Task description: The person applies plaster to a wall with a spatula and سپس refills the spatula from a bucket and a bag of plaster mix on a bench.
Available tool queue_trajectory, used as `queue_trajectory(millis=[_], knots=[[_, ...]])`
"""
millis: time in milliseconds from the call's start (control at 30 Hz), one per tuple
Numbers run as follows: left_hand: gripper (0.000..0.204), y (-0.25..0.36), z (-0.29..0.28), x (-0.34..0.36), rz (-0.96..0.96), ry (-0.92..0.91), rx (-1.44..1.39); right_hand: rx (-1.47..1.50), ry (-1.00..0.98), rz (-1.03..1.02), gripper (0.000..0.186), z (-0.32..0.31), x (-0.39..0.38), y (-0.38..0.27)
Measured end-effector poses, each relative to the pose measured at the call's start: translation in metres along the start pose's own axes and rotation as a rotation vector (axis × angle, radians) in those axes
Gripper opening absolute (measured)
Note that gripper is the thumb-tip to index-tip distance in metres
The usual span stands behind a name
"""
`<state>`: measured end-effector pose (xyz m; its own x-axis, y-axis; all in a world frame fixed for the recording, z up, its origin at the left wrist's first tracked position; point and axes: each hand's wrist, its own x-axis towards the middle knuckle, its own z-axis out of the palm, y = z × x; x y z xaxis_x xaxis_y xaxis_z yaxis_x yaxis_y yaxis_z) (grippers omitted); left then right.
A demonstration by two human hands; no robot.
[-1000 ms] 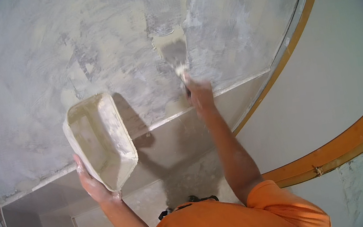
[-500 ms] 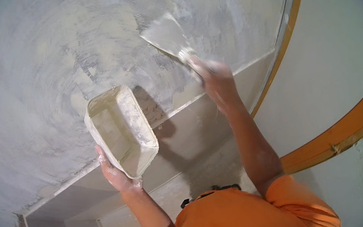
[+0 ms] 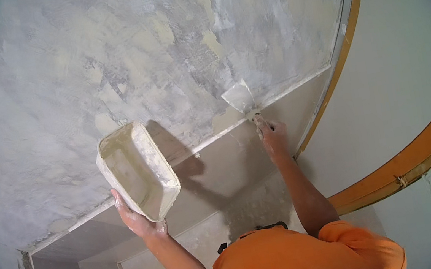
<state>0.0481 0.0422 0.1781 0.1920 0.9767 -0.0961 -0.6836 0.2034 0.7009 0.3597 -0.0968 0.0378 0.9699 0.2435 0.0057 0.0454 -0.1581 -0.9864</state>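
Note:
A putty-smeared, off-white rectangular tub (image 3: 158, 160) is held by my left hand (image 3: 138, 219), its fingers spread along the side and base. Its mouth shows toward me, with pale putty coating the inner walls. My right hand (image 3: 272, 136) is closed round the handle of a putty knife (image 3: 238, 97). The wide blade, whitened with putty, lies at the patchy grey-white plastered surface (image 3: 44, 110), just above its pale corner edge (image 3: 218, 135). Whitish smears cover the fingers of both hands.
An orange-brown curved trim (image 3: 351, 19) bounds the plastered surface on the right. A broader orange band (image 3: 424, 150) curves across a pale wall (image 3: 375, 83) at the lower right. Below the corner edge lies a smooth beige recess face (image 3: 230, 160), with a boxed recess (image 3: 68, 268) at lower left.
My right hand has brought the putty knife down and to the right, from higher on the plaster to the corner edge. The tub in my left hand has shifted slightly left and down.

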Motion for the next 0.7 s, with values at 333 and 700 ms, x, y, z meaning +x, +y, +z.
queue_trajectory(millis=[333, 700], knots=[[0.050, -0.005, -0.009, 0.006, -0.038, -0.140, 0.007, 0.296, -0.326, -0.055, 0.024, 0.030, 0.011, -0.152], [0.055, -0.009, -0.001, 0.009, -0.068, -0.158, 0.016, 0.182, -0.047, 0.170, 0.043, -0.012, -0.044, -0.011]])
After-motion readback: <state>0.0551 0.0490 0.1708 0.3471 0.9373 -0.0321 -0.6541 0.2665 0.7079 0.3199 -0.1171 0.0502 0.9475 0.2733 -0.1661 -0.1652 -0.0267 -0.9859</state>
